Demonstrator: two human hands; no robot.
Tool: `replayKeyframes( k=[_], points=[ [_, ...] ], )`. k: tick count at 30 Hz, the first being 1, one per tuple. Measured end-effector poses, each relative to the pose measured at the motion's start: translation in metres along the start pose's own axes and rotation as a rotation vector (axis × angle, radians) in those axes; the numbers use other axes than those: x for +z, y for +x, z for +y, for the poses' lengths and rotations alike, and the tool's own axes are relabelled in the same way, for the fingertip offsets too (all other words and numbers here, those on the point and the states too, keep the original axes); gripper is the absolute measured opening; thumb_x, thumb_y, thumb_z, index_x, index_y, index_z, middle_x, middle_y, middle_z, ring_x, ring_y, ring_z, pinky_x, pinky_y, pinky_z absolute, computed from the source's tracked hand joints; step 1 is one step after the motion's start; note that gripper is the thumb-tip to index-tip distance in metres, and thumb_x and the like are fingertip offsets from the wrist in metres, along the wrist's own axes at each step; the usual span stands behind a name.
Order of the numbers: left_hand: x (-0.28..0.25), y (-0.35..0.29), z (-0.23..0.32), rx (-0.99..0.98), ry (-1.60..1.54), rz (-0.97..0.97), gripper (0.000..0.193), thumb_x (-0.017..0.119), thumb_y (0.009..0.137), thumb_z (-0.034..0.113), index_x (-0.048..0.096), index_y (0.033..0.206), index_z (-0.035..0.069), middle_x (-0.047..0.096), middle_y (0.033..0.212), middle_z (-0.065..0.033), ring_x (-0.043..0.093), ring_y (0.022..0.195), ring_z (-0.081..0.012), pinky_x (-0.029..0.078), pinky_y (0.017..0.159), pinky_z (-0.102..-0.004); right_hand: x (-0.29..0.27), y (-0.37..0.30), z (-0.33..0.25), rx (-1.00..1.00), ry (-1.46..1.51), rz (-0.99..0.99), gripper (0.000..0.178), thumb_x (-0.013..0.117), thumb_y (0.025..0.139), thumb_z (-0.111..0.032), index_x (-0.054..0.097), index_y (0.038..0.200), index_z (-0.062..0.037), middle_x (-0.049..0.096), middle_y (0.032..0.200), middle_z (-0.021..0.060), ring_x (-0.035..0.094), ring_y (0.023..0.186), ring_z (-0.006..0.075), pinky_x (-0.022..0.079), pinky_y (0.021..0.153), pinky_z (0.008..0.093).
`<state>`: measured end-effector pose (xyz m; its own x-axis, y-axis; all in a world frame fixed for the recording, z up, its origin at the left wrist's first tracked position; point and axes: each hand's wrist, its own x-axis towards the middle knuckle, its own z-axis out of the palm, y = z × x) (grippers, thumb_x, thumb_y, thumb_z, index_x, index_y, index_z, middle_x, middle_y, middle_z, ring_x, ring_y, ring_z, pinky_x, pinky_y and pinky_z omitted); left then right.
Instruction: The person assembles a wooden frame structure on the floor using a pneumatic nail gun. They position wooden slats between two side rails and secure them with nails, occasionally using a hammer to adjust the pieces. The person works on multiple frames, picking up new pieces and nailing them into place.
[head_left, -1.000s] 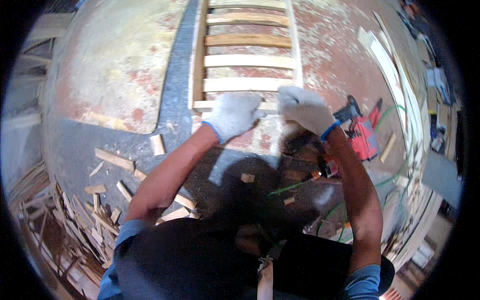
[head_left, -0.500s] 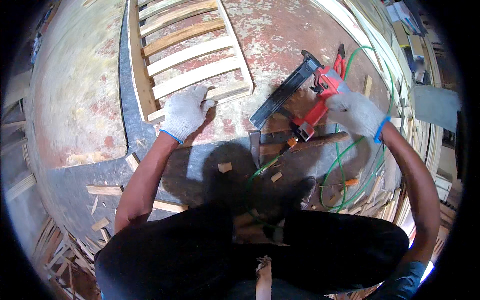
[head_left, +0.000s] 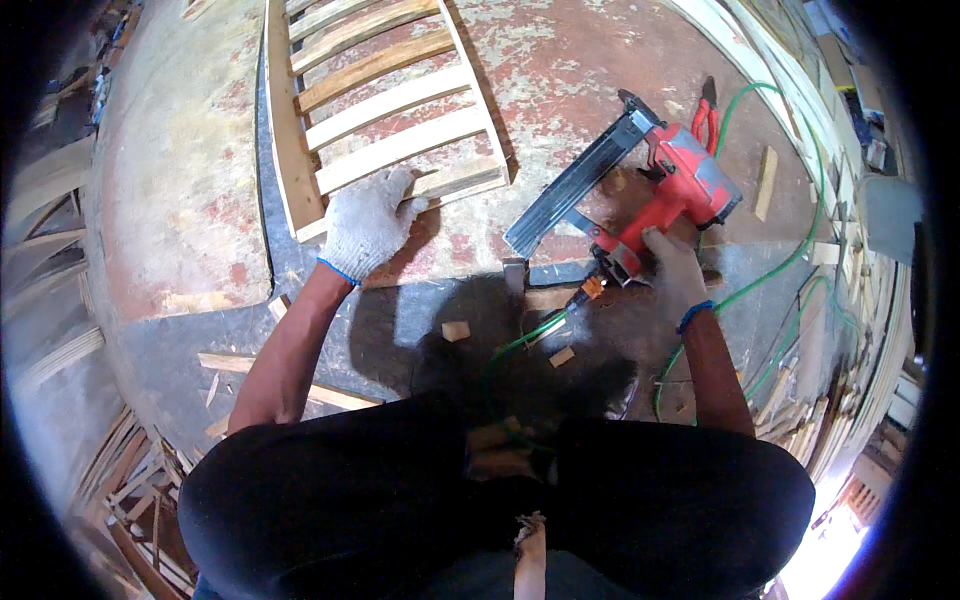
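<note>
My left hand [head_left: 368, 225], in a white knit glove with a blue cuff, grips the near end of a slatted wooden frame [head_left: 285, 150]. Its fingers curl over the end rail near the left corner. To the right lies a red and black nail gun [head_left: 690, 180], its long dark magazine slanting toward the frame. My right hand [head_left: 678, 268], gloved too, is closed at the gun's handle from the near side, with most fingers hidden. A green air hose [head_left: 535, 333] joins the gun at an orange and dark fitting [head_left: 592, 290].
Beyond the gun lie red-handled pliers [head_left: 706, 118] and a short wood strip [head_left: 766, 184]. A hammer [head_left: 515, 275] rests beneath the gun, partly covered. Small wood offcuts [head_left: 455, 331] dot the dark floor. Long pale strips [head_left: 775, 70] line the right; scrap wood [head_left: 130, 480] piles up lower left.
My right hand has moved from the gun's rear right side to the near side of its handle. My left hand keeps its hold on the frame. The view has shifted slightly.
</note>
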<state>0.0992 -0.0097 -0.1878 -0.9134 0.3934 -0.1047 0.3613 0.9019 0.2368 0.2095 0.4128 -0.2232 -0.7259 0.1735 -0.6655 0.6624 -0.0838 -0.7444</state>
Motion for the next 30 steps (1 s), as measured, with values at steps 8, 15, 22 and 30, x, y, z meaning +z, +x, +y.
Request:
replayKeyframes(
  k=[8,15,22,30],
  points=[
    [-0.001,0.005,0.003,-0.004,0.028,-0.038,0.037,0.069,0.092,0.041,0.068,0.112,0.009,0.072,0.099,-0.0151,0.069,0.091,-0.0382,0.055,0.076,-0.0489,0.018,0.033,-0.024,0.009,0.811,-0.074,0.019,0.061,0.103,-0.026,0.058,0.110,-0.0081,0.065,0.092,0.0058,0.064,0.084,0.0229,0.056,0.082,0.0436],
    [0.002,0.005,0.006,-0.004,-0.017,0.004,0.034,0.067,0.093,0.040,0.068,0.109,0.011,0.071,0.093,-0.0159,0.069,0.087,-0.0387,0.055,0.075,-0.0500,-0.020,0.042,-0.031,0.083,0.796,-0.274,0.015,0.056,0.104,-0.026,0.054,0.102,-0.0108,0.047,0.074,-0.0022,0.051,0.064,0.0155,0.049,0.062,0.0367],
    [0.004,0.004,0.003,-0.045,-0.056,-0.044,0.038,0.066,0.094,0.042,0.068,0.117,0.013,0.072,0.096,-0.0163,0.070,0.088,-0.0393,0.055,0.076,-0.0488,-0.036,0.032,-0.036,0.218,0.695,-0.690,0.022,0.056,0.101,-0.032,0.049,0.091,-0.0130,0.042,0.068,-0.0031,0.044,0.056,0.0142,0.040,0.054,0.0325],
    [0.004,0.004,0.005,-0.105,-0.045,-0.091,0.040,0.065,0.094,0.045,0.069,0.118,0.013,0.074,0.103,-0.0153,0.071,0.093,-0.0375,0.056,0.079,-0.0463,-0.007,0.027,-0.031,0.298,0.641,-0.766,0.026,0.057,0.097,-0.033,0.050,0.086,-0.0108,0.041,0.065,-0.0011,0.044,0.052,0.0154,0.038,0.050,0.0345]
  ],
)
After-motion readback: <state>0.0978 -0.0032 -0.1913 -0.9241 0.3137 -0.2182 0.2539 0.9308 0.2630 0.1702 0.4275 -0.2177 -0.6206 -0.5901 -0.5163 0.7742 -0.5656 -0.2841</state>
